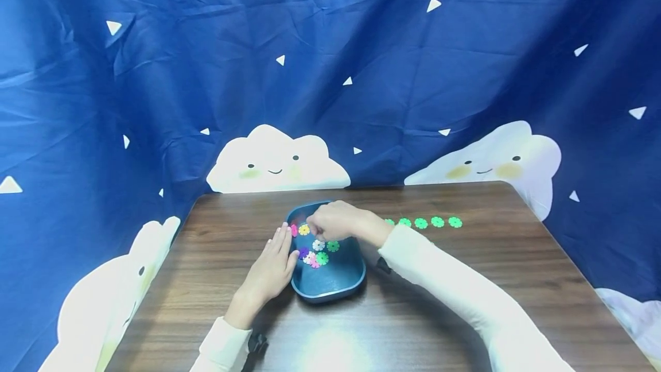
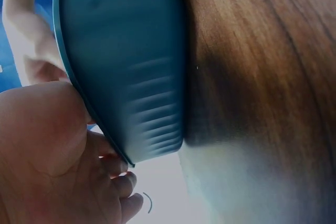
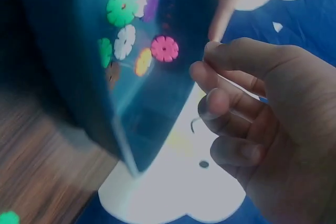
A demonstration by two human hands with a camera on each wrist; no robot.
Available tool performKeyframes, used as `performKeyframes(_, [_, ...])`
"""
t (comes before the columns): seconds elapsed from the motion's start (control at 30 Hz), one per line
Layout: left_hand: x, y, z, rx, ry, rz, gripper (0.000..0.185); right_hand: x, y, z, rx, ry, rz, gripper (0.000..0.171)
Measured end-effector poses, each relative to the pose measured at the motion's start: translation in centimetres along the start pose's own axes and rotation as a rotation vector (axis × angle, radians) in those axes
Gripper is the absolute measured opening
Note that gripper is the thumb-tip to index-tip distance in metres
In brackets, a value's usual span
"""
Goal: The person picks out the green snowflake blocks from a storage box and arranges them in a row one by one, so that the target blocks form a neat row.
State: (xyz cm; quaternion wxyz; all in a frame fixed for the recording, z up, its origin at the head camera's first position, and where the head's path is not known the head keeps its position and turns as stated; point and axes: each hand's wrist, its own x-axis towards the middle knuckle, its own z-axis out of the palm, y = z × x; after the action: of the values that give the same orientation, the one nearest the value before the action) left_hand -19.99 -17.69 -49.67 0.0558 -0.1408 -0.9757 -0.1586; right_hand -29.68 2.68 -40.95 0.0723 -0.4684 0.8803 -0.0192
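A dark teal tray (image 1: 327, 287) on the wooden table holds several small flower-shaped plastic pieces: green (image 3: 123, 7), white (image 3: 125, 42), pink (image 3: 165, 49), orange (image 3: 143, 62), purple (image 3: 150, 8) and brown (image 3: 112, 74). My left hand (image 1: 271, 266) rests along the tray's left rim with fingers extended; its thumb meets the rim in the left wrist view. Over the far part of the tray is my right hand (image 1: 338, 221), fingers curled and the thumb close to the index fingertip. No piece shows between those fingertips in the right wrist view.
To the right of the tray, several green flower pieces (image 1: 420, 223) lie in a row on the wooden table (image 1: 490, 251); the right forearm partly covers the row's left end. A blue curtain (image 1: 330, 90) with white clouds and triangles hangs behind the table.
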Motion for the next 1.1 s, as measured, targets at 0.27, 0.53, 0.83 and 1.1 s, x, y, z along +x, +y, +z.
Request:
performKeyframes(0.27, [0.3, -0.3, 0.2, 0.021, 0.03, 0.039, 0.063, 3.4, -1.6, 1.2, -0.107, -0.132, 0.031, 0.004])
performKeyframes(0.53, [0.3, 0.2, -0.2, -0.001, 0.033, 0.038, 0.061, 4.2, -2.2, 2.0, -0.093, -0.262, 0.16, 0.012])
performKeyframes(0.83, [0.1, 0.4, -0.6, 0.014, 0.005, 0.001, 0.063, 4.2, -2.4, 2.8, -0.094, -0.327, 0.238, 0.029])
performKeyframes(1.1, [-0.1, 0.4, -0.5, 0.014, -0.023, -0.005, 0.063, 4.5, -2.6, 3.5, -0.159, -0.301, 0.229, 0.025])
